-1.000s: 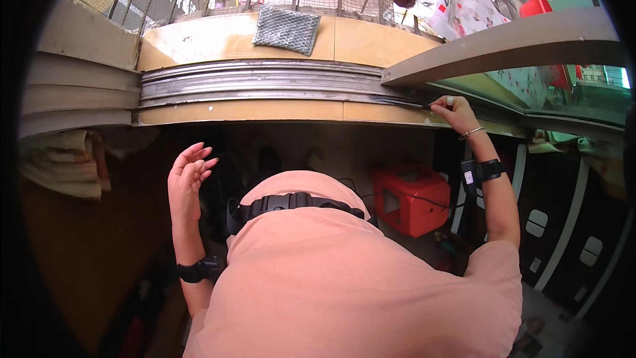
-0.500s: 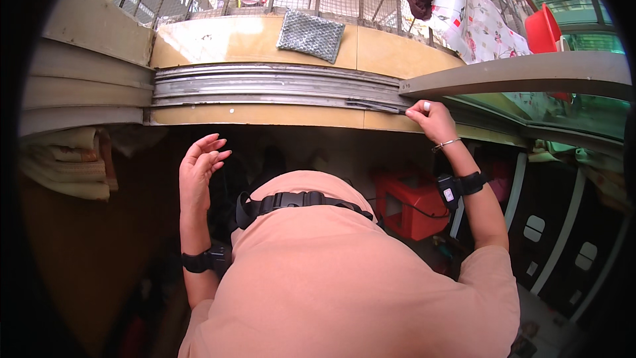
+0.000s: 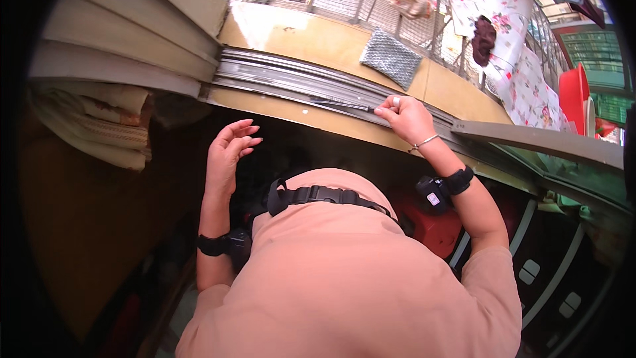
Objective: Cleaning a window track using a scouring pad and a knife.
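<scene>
Left hand (image 3: 226,152) raised, fingers (image 3: 236,131) loosely curled, right hand (image 3: 407,121) farther forward, thumb (image 3: 383,113) and fingers pinched, right elbow (image 3: 491,231) bent outward

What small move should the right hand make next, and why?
The right hand should probably slide the slim dark tool a little left along the metal track: it pinches the tool's end, and the track runs on leftward beyond the tip.

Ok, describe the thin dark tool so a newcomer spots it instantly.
Find the tan window sill crossing the upper part of the picture, then the grey metal track running along it. The right hand pinches the right end of the thin dark tool, which points left along the track's near side. It is slim and blackish, unlike the paler metal ridges beside it.
</scene>
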A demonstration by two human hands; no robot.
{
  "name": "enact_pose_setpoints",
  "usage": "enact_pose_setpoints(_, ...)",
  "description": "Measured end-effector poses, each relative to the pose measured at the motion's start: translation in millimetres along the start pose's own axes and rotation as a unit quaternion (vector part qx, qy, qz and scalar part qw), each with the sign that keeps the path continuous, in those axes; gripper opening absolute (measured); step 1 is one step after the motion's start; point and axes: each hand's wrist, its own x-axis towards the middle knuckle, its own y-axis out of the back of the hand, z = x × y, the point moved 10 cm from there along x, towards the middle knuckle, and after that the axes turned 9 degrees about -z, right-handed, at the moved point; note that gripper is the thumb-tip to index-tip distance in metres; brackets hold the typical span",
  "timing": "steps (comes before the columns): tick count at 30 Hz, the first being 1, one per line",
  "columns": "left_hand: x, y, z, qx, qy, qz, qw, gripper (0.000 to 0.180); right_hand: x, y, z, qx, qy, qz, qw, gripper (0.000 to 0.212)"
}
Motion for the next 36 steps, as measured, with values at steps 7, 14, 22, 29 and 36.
enact_pose_setpoints(7,15,42,0,-0.006,-0.006,0.007,1.0,0.033,41,-41,-92,-0.029,0.053,0.048,0.997,0.027)
enact_pose_setpoints(14,47,89,-6,0.028,0.012,0.05,0.998,0.015,79,-59,-134,0.116,0.072,0.032,0.99,0.025)
enact_pose_setpoints(22,81,123,-12,0.226,-0.069,0.099,0.967,0.041,49,-46,-70,0.128,0.03,-0.057,0.99,0.027)
enact_pose_setpoints(29,68,116,3,0.305,-0.082,0.144,0.938,0.034,50,-54,-111,0.059,0.021,-0.067,0.996,0.028)
enact_pose_setpoints(36,71,112,13,0.326,-0.075,0.141,0.932,0.032,80,-72,-184,-0.019,0.068,0.005,0.998,0.03)
